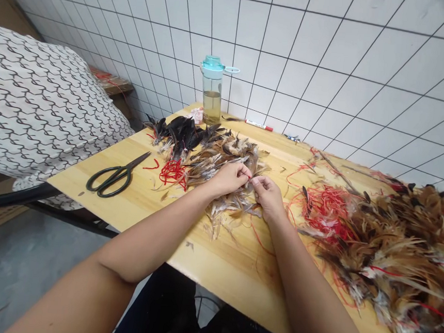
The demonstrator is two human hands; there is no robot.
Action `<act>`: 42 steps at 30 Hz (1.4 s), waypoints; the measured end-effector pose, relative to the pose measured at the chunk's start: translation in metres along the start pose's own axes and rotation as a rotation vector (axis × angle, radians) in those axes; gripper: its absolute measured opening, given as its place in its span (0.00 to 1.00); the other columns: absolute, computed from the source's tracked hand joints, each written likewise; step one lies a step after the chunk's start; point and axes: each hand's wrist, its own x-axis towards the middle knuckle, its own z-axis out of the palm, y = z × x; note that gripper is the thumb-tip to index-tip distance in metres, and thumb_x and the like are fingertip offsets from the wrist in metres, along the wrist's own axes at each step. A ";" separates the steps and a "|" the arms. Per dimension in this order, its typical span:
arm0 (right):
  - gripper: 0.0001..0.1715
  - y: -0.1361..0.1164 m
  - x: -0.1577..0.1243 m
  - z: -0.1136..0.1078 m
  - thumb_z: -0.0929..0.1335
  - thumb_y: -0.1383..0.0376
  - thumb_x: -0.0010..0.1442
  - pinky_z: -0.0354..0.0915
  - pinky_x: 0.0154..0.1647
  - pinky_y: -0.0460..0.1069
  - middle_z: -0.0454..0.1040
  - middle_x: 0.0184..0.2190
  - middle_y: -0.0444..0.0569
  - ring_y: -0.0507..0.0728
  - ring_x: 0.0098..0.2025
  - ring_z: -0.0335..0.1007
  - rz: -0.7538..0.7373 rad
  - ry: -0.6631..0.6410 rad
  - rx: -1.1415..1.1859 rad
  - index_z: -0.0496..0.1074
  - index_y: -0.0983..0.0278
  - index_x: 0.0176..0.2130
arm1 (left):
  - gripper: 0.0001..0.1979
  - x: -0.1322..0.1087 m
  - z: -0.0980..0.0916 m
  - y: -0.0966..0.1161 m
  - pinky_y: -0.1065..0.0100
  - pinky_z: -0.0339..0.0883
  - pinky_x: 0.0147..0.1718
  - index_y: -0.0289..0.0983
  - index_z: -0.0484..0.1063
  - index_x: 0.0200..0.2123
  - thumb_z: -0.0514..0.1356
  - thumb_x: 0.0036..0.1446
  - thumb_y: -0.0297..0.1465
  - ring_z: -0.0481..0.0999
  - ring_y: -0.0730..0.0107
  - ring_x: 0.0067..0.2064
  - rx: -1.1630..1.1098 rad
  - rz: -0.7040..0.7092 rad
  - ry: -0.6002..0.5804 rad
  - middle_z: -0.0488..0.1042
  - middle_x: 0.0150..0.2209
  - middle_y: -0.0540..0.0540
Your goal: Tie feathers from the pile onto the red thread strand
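Observation:
My left hand and my right hand meet above a pile of brown feathers in the middle of the table. Both are closed in a pinch, fingertips nearly touching. A bit of red string shows between them; whatever else they pinch is too small to make out. Pale, fluffy feathers lie just below the hands. Beside the brown pile, to the left, are black feathers and a tangle of red string pieces. A loose red thread trails over the tabletop near my right wrist.
Black-handled scissors lie at the left on the wooden table. A water bottle stands by the tiled wall, near a red-and-white marker. On the right are a red string heap and a large brown feather pile.

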 end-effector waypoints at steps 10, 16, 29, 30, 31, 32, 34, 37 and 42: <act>0.06 0.001 0.001 0.003 0.70 0.62 0.47 0.57 0.28 0.49 0.66 0.20 0.41 0.52 0.23 0.59 0.025 0.106 -0.177 0.71 0.62 0.28 | 0.05 0.000 0.006 -0.004 0.75 0.57 0.25 0.34 0.73 0.30 0.58 0.48 0.25 0.65 0.78 0.25 -0.024 -0.002 -0.007 0.71 0.24 0.52; 0.02 0.006 0.002 0.000 0.68 0.64 0.48 0.59 0.34 0.51 0.69 0.24 0.44 0.55 0.28 0.61 -0.106 0.127 -0.352 0.72 0.61 0.27 | 0.07 0.002 0.011 -0.012 0.75 0.60 0.28 0.34 0.73 0.33 0.58 0.49 0.26 0.69 0.77 0.29 -0.003 0.039 0.038 0.74 0.30 0.50; 0.04 0.009 0.000 0.002 0.66 0.62 0.53 0.54 0.29 0.50 0.62 0.21 0.41 0.54 0.25 0.57 -0.081 0.090 -0.345 0.66 0.60 0.29 | 0.04 0.001 0.016 -0.012 0.75 0.59 0.27 0.34 0.71 0.31 0.57 0.52 0.25 0.67 0.78 0.26 -0.152 -0.029 0.066 0.71 0.26 0.51; 0.04 0.009 0.001 0.002 0.66 0.62 0.54 0.54 0.28 0.49 0.62 0.21 0.41 0.53 0.24 0.57 -0.080 0.078 -0.320 0.66 0.60 0.30 | 0.04 0.001 0.017 -0.012 0.75 0.59 0.27 0.34 0.71 0.31 0.57 0.53 0.25 0.66 0.78 0.26 -0.156 -0.029 0.075 0.71 0.26 0.51; 0.04 0.009 0.001 0.002 0.65 0.61 0.54 0.54 0.28 0.49 0.62 0.20 0.40 0.53 0.24 0.56 -0.085 0.065 -0.298 0.66 0.60 0.30 | 0.04 0.001 0.017 -0.012 0.75 0.59 0.28 0.34 0.71 0.31 0.57 0.53 0.25 0.66 0.78 0.27 -0.161 -0.027 0.082 0.70 0.26 0.51; 0.04 0.010 0.001 0.002 0.65 0.61 0.54 0.54 0.28 0.49 0.62 0.20 0.40 0.53 0.24 0.56 -0.090 0.051 -0.283 0.65 0.60 0.30 | 0.04 0.001 0.017 -0.012 0.75 0.58 0.28 0.34 0.71 0.30 0.56 0.53 0.25 0.65 0.78 0.27 -0.165 -0.025 0.088 0.70 0.26 0.51; 0.04 0.010 0.001 0.002 0.65 0.62 0.53 0.54 0.27 0.49 0.62 0.20 0.39 0.53 0.24 0.56 -0.095 0.033 -0.271 0.65 0.60 0.31 | 0.04 0.001 0.018 -0.012 0.76 0.58 0.28 0.34 0.71 0.30 0.56 0.53 0.25 0.64 0.78 0.27 -0.172 -0.020 0.089 0.70 0.26 0.52; 0.05 0.010 0.001 0.002 0.66 0.61 0.53 0.53 0.27 0.49 0.61 0.19 0.39 0.53 0.23 0.56 -0.094 0.029 -0.279 0.64 0.59 0.30 | 0.04 0.002 0.018 -0.011 0.76 0.58 0.28 0.34 0.70 0.30 0.56 0.53 0.24 0.64 0.78 0.27 -0.186 -0.016 0.091 0.69 0.26 0.52; 0.05 0.010 0.002 0.002 0.65 0.61 0.53 0.54 0.28 0.49 0.63 0.20 0.40 0.53 0.24 0.57 -0.079 0.035 -0.276 0.65 0.59 0.31 | 0.03 0.002 0.020 -0.009 0.76 0.58 0.26 0.34 0.68 0.30 0.56 0.53 0.22 0.65 0.79 0.24 -0.271 -0.074 0.114 0.69 0.24 0.53</act>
